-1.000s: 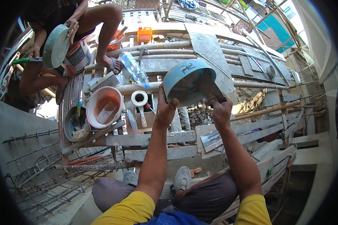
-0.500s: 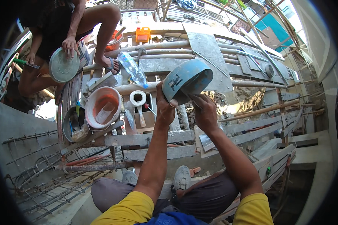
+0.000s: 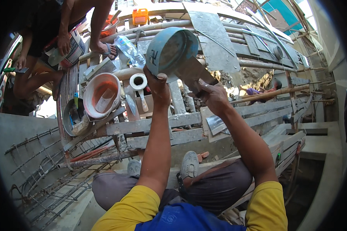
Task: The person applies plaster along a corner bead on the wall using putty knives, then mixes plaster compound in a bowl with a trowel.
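Note:
My left hand (image 3: 158, 89) grips the rim of a shallow blue round tub (image 3: 172, 48), tilted so its stained inside faces me. A wide, flat metal scraper (image 3: 194, 73) is in my right hand (image 3: 215, 97), fingers closed round its near end. The scraper's blade lies against the lower right rim of the tub. Both hands are raised over the plank platform. Just left of my left forearm are a white tape roll (image 3: 138, 81) and a putty knife (image 3: 143, 103). Below my right hand, a shiny metal blade (image 3: 216, 124) lies on a small board.
A white bucket (image 3: 85, 96) with a reddish inside stands left, beside a dark bowl (image 3: 67, 123). Behind them are a plastic bottle (image 3: 130, 51), a hammer (image 3: 138, 34) and an orange jug (image 3: 140, 16). A co-worker (image 3: 67, 23) sits far left. Gaps separate the planks (image 3: 154, 125).
Both my hands have risen and shifted, turning the tub's inside toward me; the scraper's blade now shows. The co-worker's round grey dish has been lowered and turned beside a labelled bucket.

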A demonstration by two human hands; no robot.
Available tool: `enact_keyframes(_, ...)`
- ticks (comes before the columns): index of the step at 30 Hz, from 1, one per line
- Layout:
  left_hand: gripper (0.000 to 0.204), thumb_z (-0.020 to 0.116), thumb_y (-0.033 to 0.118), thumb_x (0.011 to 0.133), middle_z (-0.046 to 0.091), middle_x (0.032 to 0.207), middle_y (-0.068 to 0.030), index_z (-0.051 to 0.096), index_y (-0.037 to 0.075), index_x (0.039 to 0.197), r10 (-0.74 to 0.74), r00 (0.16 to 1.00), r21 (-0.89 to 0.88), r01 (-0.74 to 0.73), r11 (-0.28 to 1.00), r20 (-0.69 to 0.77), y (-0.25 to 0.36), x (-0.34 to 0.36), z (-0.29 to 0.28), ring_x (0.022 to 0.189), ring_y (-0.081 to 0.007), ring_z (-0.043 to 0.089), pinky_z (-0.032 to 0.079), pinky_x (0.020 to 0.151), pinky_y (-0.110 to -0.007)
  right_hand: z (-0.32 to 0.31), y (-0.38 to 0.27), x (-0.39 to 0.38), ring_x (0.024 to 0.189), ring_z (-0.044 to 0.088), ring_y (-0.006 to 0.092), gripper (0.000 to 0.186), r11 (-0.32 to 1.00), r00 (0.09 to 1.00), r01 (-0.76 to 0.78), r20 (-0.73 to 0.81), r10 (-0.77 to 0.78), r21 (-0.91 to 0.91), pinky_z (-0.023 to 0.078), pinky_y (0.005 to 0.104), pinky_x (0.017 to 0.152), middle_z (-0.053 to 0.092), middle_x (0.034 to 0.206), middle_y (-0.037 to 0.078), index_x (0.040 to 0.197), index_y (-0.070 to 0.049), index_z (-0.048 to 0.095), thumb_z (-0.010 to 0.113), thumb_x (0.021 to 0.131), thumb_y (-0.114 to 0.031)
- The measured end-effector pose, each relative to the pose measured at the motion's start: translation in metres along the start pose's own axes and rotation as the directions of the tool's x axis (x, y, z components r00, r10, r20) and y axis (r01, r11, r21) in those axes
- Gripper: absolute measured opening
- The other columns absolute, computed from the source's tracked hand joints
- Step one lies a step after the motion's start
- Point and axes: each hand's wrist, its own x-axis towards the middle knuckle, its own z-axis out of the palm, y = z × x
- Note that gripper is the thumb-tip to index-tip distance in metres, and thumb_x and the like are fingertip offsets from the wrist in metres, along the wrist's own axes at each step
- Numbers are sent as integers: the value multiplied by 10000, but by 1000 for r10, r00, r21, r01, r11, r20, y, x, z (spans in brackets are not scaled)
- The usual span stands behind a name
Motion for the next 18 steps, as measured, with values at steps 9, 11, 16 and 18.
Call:
enact_keyframes(9, 863, 698, 610, 754, 419, 1302, -74, 269, 181, 1368, -176, 912, 16, 196, 981, -370, -12, -3, -59, 1139, -267, 493, 492, 776, -428, -127, 147, -10, 805, 611, 407, 163, 27, 998, 37, 35, -49, -999, 475, 490, 707, 650, 810, 213, 897, -12, 645, 523, 836, -102)
enact_keyframes(11, 871, 703, 615, 746, 416, 1315, -66, 270, 190, 1371, -154, 924, 37, 178, 983, -351, -19, -8, -57, 1184, -260, 465, 469, 845, -455, -143, 179, -11, 875, 604, 380, 177, -23, 987, 79, 81, -135, -997, 479, 488, 733, 648, 871, 208, 910, 0, 641, 517, 819, -89)
enact_keyframes(16, 837, 699, 622, 747, 432, 1248, -62, 339, 114, 1307, -122, 950, 60, 145, 988, -287, -22, -15, -42, 1164, -213, 419, 331, 989, -410, -134, 228, -35, 895, 606, 344, 189, -214, 953, 222, 258, -157, -951, 477, 444, 795, 646, 935, 216, 904, 16, 638, 525, 797, -91)
enact_keyframes(18, 789, 709, 560, 777, 413, 1338, -42, 311, 204, 1358, -138, 967, 66, 155, 986, -213, -30, -13, -44, 1231, -238, 420, 368, 973, -482, -142, 215, -41, 886, 607, 348, 182, -206, 965, 248, 260, -31, -947, 475, 444, 787, 649, 916, 212, 905, 8, 642, 538, 811, -110)
